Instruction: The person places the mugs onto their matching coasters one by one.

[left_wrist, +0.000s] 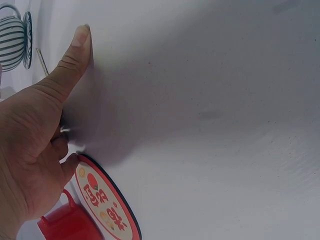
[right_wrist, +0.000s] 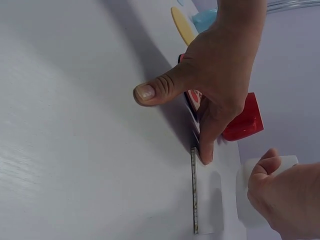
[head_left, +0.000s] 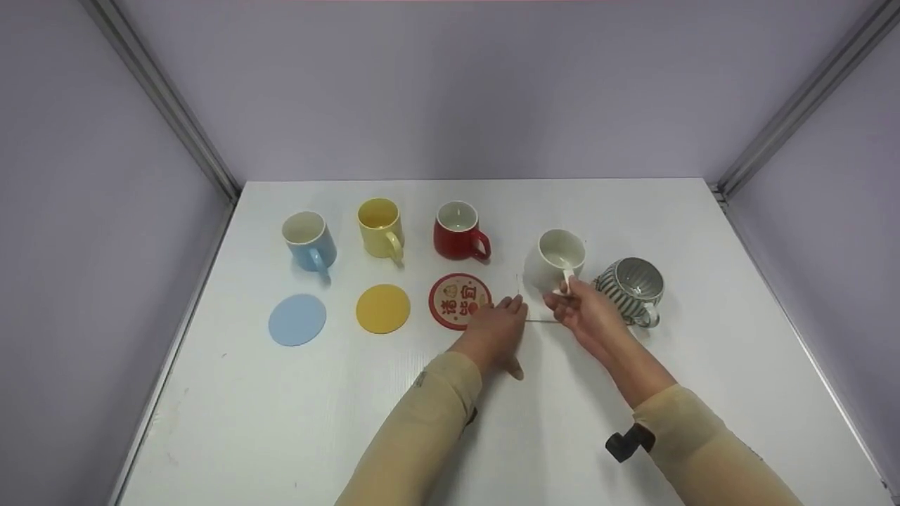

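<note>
My right hand (head_left: 587,316) pinches the handle of a white mug (head_left: 559,251), which stands over the table at centre right. In the right wrist view the curled fingers overlap the mug (right_wrist: 245,200). A thin white square coaster (right_wrist: 210,202) with a dark patterned edge lies flat in front of that mug. My left hand (head_left: 493,334) has straight fingers reaching to the coaster's left edge, thumb spread toward me. Just left of these fingers lies a round red coaster (head_left: 450,302) with printed characters, partly covered by the hand.
Right of the white mug sits a grey striped mug (head_left: 622,284). A red mug (head_left: 453,242), a yellow mug (head_left: 376,239) and a blue mug (head_left: 306,242) stand along the back. Yellow (head_left: 383,309) and blue (head_left: 297,320) round coasters lie before their mugs. Walls enclose the table.
</note>
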`<state>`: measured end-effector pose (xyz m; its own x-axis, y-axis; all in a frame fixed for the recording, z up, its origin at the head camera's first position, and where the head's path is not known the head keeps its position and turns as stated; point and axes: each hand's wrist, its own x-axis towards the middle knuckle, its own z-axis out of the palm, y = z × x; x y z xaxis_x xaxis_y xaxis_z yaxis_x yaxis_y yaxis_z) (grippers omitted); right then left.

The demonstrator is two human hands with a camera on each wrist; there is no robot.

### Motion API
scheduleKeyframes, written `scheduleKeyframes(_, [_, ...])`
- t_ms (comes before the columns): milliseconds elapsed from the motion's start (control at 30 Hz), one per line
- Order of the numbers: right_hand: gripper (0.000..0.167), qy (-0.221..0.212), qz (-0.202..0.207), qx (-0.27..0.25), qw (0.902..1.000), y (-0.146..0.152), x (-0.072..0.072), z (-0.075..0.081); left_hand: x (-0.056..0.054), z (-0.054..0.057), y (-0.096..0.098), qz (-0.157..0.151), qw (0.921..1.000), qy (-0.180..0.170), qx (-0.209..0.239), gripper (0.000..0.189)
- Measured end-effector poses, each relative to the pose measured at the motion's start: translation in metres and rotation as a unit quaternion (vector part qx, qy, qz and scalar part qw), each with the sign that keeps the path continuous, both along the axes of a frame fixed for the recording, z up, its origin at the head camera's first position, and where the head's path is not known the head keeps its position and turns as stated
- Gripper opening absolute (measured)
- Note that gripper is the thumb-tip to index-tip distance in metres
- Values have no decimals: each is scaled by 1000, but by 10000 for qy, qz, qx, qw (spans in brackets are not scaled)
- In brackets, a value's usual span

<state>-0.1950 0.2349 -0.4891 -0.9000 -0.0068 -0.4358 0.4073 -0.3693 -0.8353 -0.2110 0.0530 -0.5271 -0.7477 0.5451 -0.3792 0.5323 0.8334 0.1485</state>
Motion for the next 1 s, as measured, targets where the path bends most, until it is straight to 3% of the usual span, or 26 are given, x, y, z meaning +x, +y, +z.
scheduleKeyframes(333, [33,22,183,449,9988,3,11,-7,-1,-2,0,-2,9999,87,93,125])
scheduleKeyframes(1000, [29,-88,264,367,9989,1,18,-19,-1,-4,-1,75,9997,-66,222,124])
